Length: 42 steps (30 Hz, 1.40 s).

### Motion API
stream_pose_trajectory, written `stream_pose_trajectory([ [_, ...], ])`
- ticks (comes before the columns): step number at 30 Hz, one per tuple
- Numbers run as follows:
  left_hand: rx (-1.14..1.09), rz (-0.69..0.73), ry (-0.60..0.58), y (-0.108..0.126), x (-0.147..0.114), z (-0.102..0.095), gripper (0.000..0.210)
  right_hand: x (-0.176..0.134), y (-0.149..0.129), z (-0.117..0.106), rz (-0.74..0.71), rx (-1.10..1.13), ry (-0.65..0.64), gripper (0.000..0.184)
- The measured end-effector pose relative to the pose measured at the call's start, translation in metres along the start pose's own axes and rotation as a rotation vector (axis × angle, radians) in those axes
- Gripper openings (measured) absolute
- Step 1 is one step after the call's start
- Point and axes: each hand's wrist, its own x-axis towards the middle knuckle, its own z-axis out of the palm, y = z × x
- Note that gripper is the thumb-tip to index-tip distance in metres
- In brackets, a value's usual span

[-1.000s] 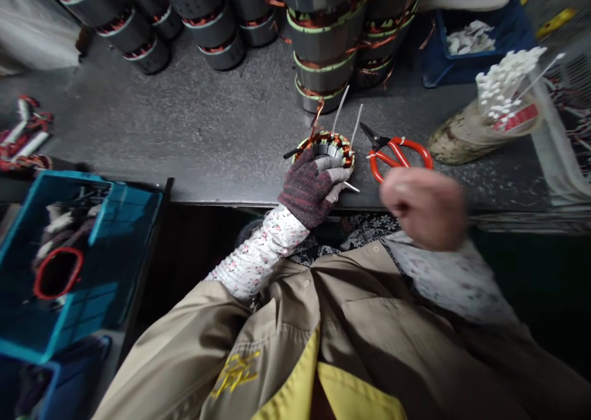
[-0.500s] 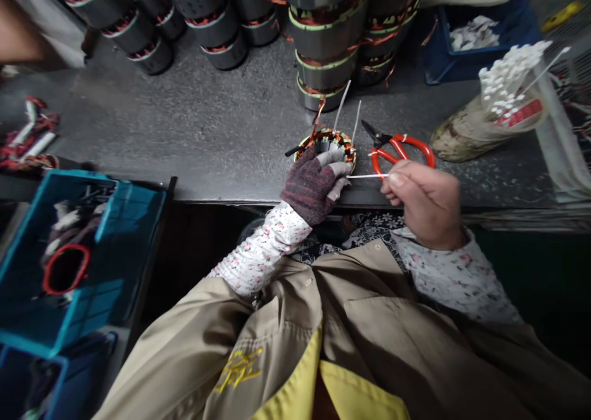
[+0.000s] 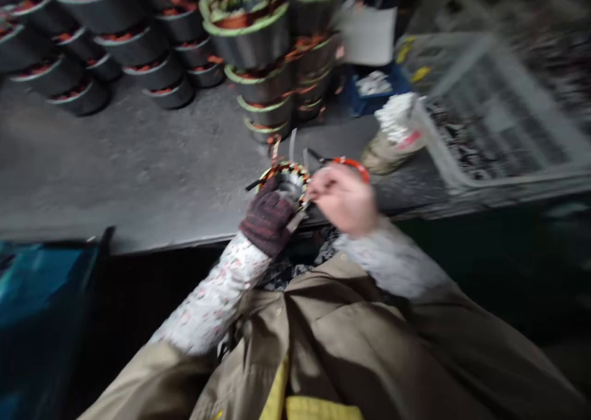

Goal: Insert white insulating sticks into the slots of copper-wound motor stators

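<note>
A small motor stator (image 3: 294,170) with copper windings and a pale green rim rests near the bench's front edge. My left hand (image 3: 268,218), in a dark knitted glove with pale fingertips, is wrapped over its near left side. Two white cable ties (image 3: 292,143) stand up from its far side, and a black lead (image 3: 253,185) sticks out left. My right hand (image 3: 345,199), bare and blurred, is closed in a pinch at the stator's right edge. The cable tie in its fingers is lost in the blur. Behind that hand lie red-handled cutters (image 3: 354,163), partly covered.
Stacked stators (image 3: 265,90) stand at the back, with further stacks to the left. A container (image 3: 385,152) of white cable ties is at the right, beside a translucent crate (image 3: 443,155). A blue bin (image 3: 364,103) sits behind; a teal bin (image 3: 50,272) is at lower left.
My right hand has moved in from the right, bringing the cable tie to the stator's edge. My left hand keeps its hold. The camera view has shifted to the right.
</note>
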Motion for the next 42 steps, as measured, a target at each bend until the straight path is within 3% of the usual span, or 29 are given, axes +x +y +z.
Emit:
stream_pose_trajectory([
  [3,-0.062,0.049,0.066,-0.007,0.004,0.005,0.018,0.025,0.003,0.025,-0.005,-0.141,0.009,0.03],
  [5,-0.042,0.015,0.076,-0.012,0.007,0.003,0.016,0.032,0.005,0.022,-0.041,-0.27,-0.018,0.032],
  [8,-0.035,-0.041,0.017,-0.014,0.008,-0.007,0.016,0.025,0.003,-0.011,-0.087,-0.561,-0.052,0.03],
  [11,-0.011,-0.122,-0.045,-0.01,0.009,-0.015,0.028,0.022,0.0,-0.052,-0.018,-0.919,-0.048,0.004],
  [14,0.115,-0.107,-0.106,-0.005,0.014,-0.014,0.04,0.031,-0.001,-0.073,0.117,-1.213,-0.082,0.032],
  [19,0.276,-0.015,-0.274,0.004,0.023,-0.017,0.038,0.042,-0.007,-0.069,0.217,-1.501,-0.225,0.047],
  [25,0.271,-0.011,-0.454,-0.008,0.011,-0.038,0.044,0.045,0.01,-0.08,0.147,-1.669,-0.329,0.072],
  [29,0.223,0.104,-0.38,-0.022,0.0,-0.042,0.05,0.036,0.022,-0.092,0.063,-1.796,-0.244,0.071],
  [32,0.178,0.142,-0.325,-0.028,-0.006,-0.04,0.05,0.022,0.022,-0.095,-0.002,-1.743,-0.186,0.068],
  [37,0.145,0.125,-0.333,-0.03,-0.007,-0.038,0.046,0.013,0.021,-0.078,-0.219,-1.467,-0.264,0.057],
  [42,0.173,0.142,-0.359,-0.029,-0.004,-0.041,0.049,0.028,0.018,-0.049,-0.227,-1.641,-0.288,0.059],
])
